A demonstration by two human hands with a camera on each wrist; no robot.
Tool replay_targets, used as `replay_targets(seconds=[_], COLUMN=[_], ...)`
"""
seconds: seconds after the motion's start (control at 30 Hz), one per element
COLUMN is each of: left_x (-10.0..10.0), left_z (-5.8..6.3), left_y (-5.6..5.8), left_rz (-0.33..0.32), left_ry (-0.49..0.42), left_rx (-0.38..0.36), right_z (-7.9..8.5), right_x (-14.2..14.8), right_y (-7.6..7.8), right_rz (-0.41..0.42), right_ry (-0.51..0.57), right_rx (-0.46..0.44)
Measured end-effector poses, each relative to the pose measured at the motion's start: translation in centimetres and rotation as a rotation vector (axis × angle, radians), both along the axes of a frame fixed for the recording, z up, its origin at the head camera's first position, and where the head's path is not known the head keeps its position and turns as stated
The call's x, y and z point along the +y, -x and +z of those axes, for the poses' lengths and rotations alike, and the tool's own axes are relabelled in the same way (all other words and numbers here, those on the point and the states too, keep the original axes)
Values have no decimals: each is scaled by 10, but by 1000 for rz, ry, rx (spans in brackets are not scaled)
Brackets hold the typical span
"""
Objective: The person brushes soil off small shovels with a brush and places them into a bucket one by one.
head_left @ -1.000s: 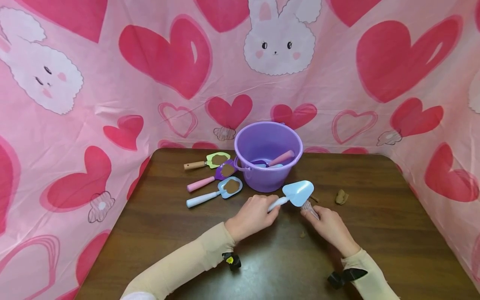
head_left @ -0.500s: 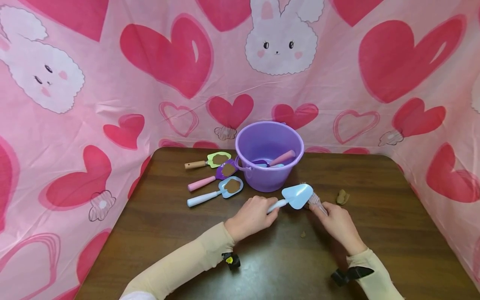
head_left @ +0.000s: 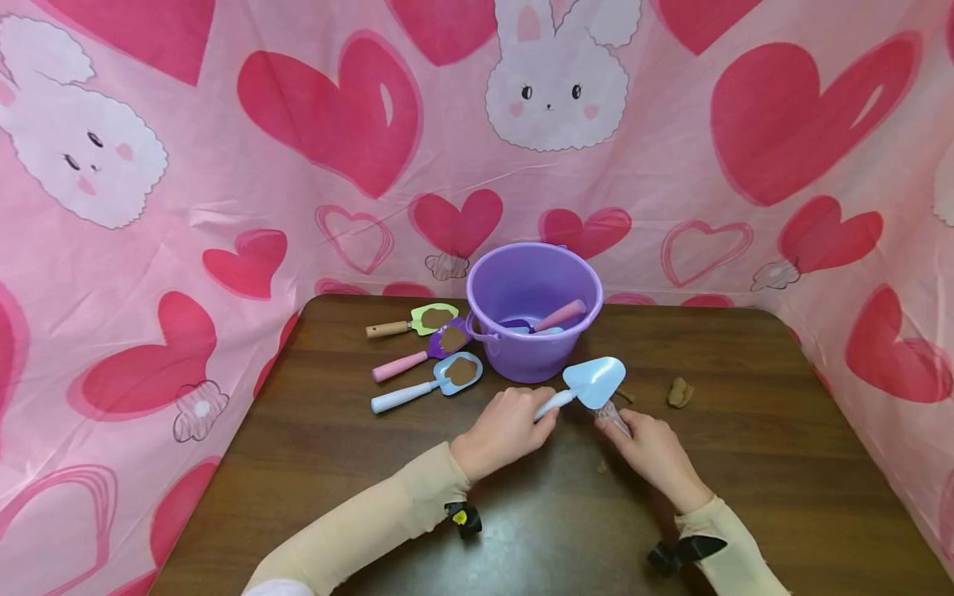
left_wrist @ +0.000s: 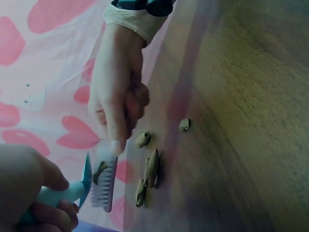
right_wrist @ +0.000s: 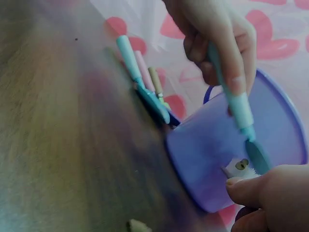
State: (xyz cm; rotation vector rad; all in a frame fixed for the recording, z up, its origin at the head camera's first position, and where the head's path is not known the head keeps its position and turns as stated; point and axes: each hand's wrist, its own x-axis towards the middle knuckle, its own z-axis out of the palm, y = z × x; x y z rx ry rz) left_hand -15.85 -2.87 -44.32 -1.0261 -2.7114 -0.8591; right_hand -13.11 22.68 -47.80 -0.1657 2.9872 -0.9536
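My left hand [head_left: 501, 432] grips the white handle of a light blue trowel [head_left: 595, 381], its blade raised in front of the bucket. Beneath the blade, my right hand [head_left: 663, 455] holds a small clear brush [head_left: 613, 416]. In the left wrist view the brush's bristles [left_wrist: 100, 193] stand close beside the blade, with a brown clump [left_wrist: 100, 171] stuck among them. Whether bristles and blade touch is hard to tell. Several brown clay-like pieces [left_wrist: 152, 169] lie on the table below; one lump [head_left: 679, 392] sits right of my right hand.
A purple bucket [head_left: 532, 356] stands behind my hands, a pink-handled trowel [head_left: 561, 314] inside it. To its left lie a green trowel [head_left: 387, 329], a purple one [head_left: 400, 366] and a light blue one [head_left: 404, 396], brown matter on their blades. A heart-patterned cloth [head_left: 641, 174] surrounds the table.
The brush in my right hand went out to the right past the blade's edge, then came back left beneath it. My left hand and the trowel stay nearly in place.
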Motion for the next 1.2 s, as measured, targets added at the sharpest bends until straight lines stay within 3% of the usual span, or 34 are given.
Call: replay_targets(seconds=[0.2,0.37,0.73,0.87,0.93,1.03,1.13,1.2], left_x=[1,0,-6,-7,-7,-6,-5,-5], left_z=[0,-1,-8,-9,-9,-7,-6,-5], left_y=[1,3,3,2,1,0,-1,-1], left_rz=[-26,-31,36,45,41,26,-1,-16], left_ry=[69,68,41,28,11,3,13,20], left_rx=[13,4,-12,-5,-4,-20,-60,-76], right_z=[7,10,11,7,-7,-13,-13,-4], right_x=[11,26,41,40,41,32,26,21], right_y=[2,4,5,4,6,4,3,1], right_rz=[-42,-76,-119,-66,-3,96,151,139], right_ry=[-6,-28,-42,-42,-30,-4,1,6], right_rx=[45,26,-14,-59,-77,-78,-44,-21])
